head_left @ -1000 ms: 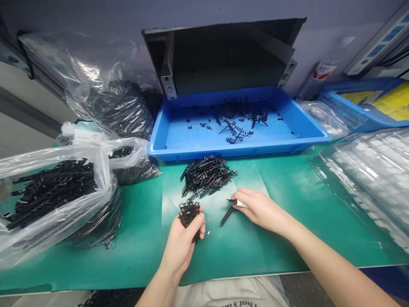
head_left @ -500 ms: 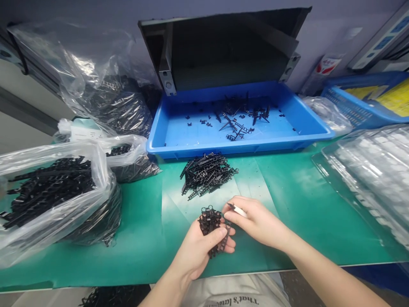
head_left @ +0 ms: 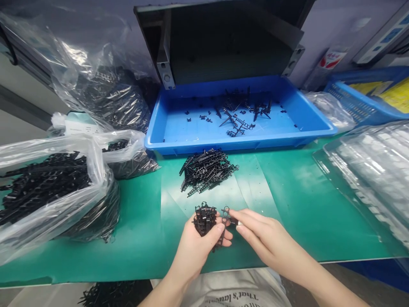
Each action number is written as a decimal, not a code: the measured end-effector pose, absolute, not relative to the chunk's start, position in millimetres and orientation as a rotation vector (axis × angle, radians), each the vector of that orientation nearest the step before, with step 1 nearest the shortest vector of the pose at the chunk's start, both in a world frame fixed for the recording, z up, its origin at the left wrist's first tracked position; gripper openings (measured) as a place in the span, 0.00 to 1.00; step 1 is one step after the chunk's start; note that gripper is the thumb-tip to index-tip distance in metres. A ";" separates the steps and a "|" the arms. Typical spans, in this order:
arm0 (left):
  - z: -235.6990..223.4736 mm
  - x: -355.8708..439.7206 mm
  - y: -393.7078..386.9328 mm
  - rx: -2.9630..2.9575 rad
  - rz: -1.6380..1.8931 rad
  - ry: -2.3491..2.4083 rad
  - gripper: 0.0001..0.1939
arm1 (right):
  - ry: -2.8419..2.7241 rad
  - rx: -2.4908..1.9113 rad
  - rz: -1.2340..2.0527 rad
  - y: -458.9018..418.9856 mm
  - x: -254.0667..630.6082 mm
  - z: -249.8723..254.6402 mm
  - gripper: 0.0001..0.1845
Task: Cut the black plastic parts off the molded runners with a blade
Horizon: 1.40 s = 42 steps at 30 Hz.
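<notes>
My left hand (head_left: 200,243) is closed around a bunch of slim black plastic strips with rings (head_left: 204,219), its thumb pressing one strip (head_left: 224,221) apart from the rest. Close on the right, my right hand (head_left: 262,232) is closed on a slim tool (head_left: 235,223) with a dark tip and white body, mostly hidden by the fingers. Its fingertips are at the separated strip's ringed end; whether they touch it I cannot tell. Beyond both hands, a pile of similar black strips (head_left: 207,170) lies on the green mat (head_left: 297,204).
A blue tray (head_left: 191,147) holding scattered black pieces stands behind the pile. On the left are clear bags (head_left: 99,170) full of black parts. Stacked clear plastic trays (head_left: 367,170) lie at right, with a blue basket (head_left: 348,96) behind them.
My right hand has turned over, bringing its fingertips and the tool's tip to the strip under my left thumb. That strip now stands out from the bunch. The view has shifted slightly.
</notes>
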<state>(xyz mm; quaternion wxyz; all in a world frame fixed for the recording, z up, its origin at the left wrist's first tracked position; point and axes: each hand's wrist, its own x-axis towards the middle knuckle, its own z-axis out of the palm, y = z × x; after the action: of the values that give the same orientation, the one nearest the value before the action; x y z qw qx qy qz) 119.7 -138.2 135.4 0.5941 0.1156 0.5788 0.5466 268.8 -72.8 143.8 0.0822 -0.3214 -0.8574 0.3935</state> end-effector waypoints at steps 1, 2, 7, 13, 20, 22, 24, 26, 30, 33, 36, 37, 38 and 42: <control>134.7 119.7 -139.0 0.281 1.266 1.362 0.10 | -2.573 -0.955 1.152 -73.6 268.7 143.7 0.19; 134.0 119.6 -139.7 0.296 1.262 1.376 0.10 | -2.583 -0.947 1.135 -74.5 268.8 143.6 0.19; 133.5 119.6 -140.6 0.335 1.261 1.435 0.09 | -2.637 -0.910 1.037 -77.9 267.9 144.2 0.18; 137.7 121.2 -138.6 0.330 1.272 1.456 0.09 | -2.675 -0.922 0.856 -81.1 266.6 140.9 0.18; 136.6 121.3 -139.0 0.362 1.245 1.468 0.09 | -2.650 -0.926 0.841 -78.4 266.6 142.7 0.19; 137.4 121.4 -139.0 0.359 1.243 1.473 0.08 | -2.659 -0.923 0.848 -77.7 265.8 142.8 0.18; 137.9 121.4 -138.9 0.359 1.243 1.475 0.08 | -2.652 -0.925 0.829 -77.7 265.2 142.1 0.18; 137.5 120.8 -138.8 0.364 1.241 1.476 0.09 | -2.646 -0.934 0.796 -78.3 265.3 141.0 0.18; 134.4 118.5 -138.6 0.366 1.213 1.459 0.09 | -2.648 -0.968 0.765 -80.3 266.1 140.8 0.18; 132.6 119.0 -138.7 0.375 1.207 1.480 0.09 | -2.633 -0.985 0.746 -82.9 264.4 140.1 0.19; 131.5 122.1 -140.1 0.379 1.244 1.544 0.08 | -2.588 -1.021 0.684 -86.2 261.3 135.7 0.19; 131.0 123.0 -140.7 0.378 1.246 1.552 0.08 | -2.568 -1.039 0.669 -87.0 260.6 133.7 0.19; 130.4 123.5 -141.4 0.373 1.247 1.549 0.09 | -2.550 -1.051 0.665 -87.5 260.3 131.8 0.19; 127.5 120.1 -143.2 0.292 1.272 1.393 0.12 | -2.482 -0.985 0.876 -85.3 263.4 128.8 0.18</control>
<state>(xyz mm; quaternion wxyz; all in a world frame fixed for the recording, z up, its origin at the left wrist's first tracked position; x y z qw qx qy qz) 120.1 -143.2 127.5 0.5779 0.1247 0.5956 0.5438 263.4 -85.3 128.8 0.1650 -0.3457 -0.8711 0.3074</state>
